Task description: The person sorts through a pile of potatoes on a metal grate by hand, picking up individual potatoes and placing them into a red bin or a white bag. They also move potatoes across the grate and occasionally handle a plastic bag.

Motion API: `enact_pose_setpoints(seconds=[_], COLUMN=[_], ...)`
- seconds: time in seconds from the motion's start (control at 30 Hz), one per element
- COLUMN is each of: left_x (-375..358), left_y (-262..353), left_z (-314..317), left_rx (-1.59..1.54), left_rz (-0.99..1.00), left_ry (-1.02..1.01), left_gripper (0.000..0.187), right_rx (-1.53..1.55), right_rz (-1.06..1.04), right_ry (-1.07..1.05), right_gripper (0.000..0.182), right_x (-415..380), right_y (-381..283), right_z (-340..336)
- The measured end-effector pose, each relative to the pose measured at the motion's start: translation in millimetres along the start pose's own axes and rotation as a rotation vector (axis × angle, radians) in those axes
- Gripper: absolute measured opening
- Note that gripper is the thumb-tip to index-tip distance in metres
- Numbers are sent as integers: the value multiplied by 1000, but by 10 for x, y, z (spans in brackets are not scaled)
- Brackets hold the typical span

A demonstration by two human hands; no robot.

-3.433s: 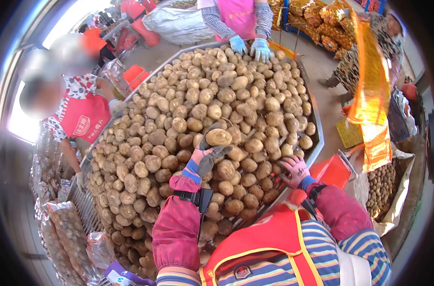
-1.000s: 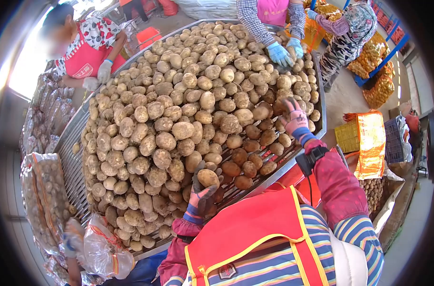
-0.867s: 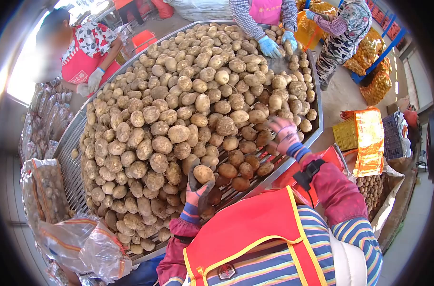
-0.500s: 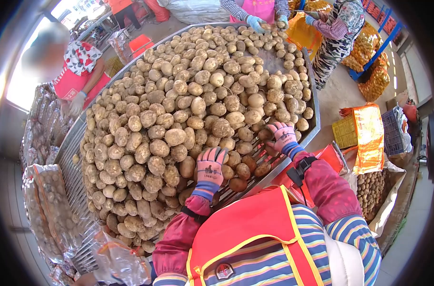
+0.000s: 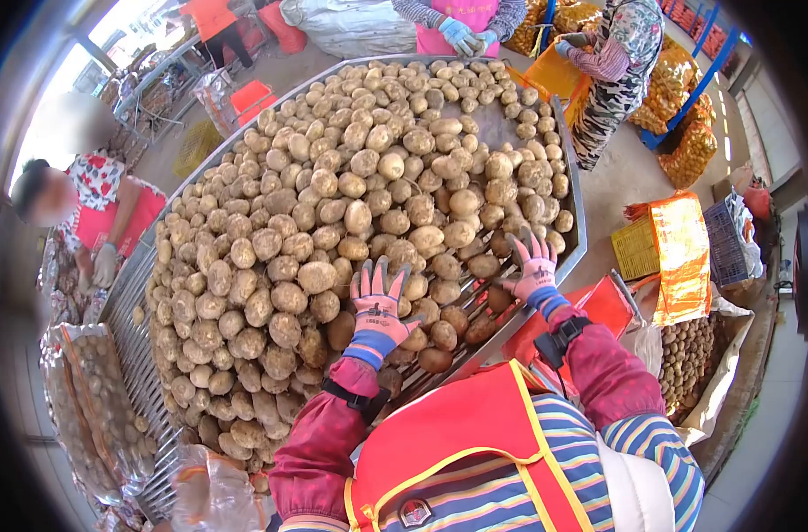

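Observation:
A large heap of potatoes [image 5: 333, 213] covers the slatted metal sorting table [image 5: 142, 332] in front of me. My left hand [image 5: 379, 310], in a pink glove with grey fingertips and a blue cuff, lies with fingers spread over potatoes at the near side of the heap. To its right, my right hand [image 5: 535, 268], gloved alike, rests with fingers apart at the heap's right edge, beside a strip of bare slats. Neither hand is closed around a potato. Several loose potatoes [image 5: 444, 335] sit between the two hands.
A metal rim [image 5: 580, 232] edges the table. On the right stand a yellow crate [image 5: 635, 250] with orange mesh bags [image 5: 681, 253] and a sack of potatoes [image 5: 688, 363]. Filled bags [image 5: 98, 408] line the left. Co-workers stand at the left and far sides.
My left hand has moved slightly left and up, its fingers spreading. My right hand has shifted slightly right, its fingers now wider apart. The far co-worker's gloved hands have drawn together.

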State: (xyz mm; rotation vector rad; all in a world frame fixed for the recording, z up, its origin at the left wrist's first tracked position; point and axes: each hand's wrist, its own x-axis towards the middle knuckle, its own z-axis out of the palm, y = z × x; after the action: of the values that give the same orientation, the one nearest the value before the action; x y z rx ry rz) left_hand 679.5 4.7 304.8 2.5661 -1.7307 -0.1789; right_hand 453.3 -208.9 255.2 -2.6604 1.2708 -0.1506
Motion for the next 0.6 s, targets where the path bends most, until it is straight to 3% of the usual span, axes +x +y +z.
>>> enact_pose_setpoints(seconds=[0.17, 0.27, 0.43, 0.5, 0.6], left_x=[411, 581, 901, 1052, 1148], left_y=[68, 121, 99, 104, 64], left_z=[73, 220, 320, 355, 431], left_rx=[84, 38, 107, 218, 200], left_rz=[-81, -151, 18, 28, 74], left_ry=[-229, -268, -218, -370, -399], left_gripper=[111, 114, 114, 111, 109], right_rx=[19, -20, -11, 21, 38], right_rz=[201, 210, 174, 261, 262], right_ry=[-103, -186, -134, -165, -130], right_gripper=[105, 109, 106, 101, 91], right_x=[66, 230, 751, 940, 1217], right_y=[123, 112, 205, 140, 117], right_z=[115, 152, 105, 6, -83])
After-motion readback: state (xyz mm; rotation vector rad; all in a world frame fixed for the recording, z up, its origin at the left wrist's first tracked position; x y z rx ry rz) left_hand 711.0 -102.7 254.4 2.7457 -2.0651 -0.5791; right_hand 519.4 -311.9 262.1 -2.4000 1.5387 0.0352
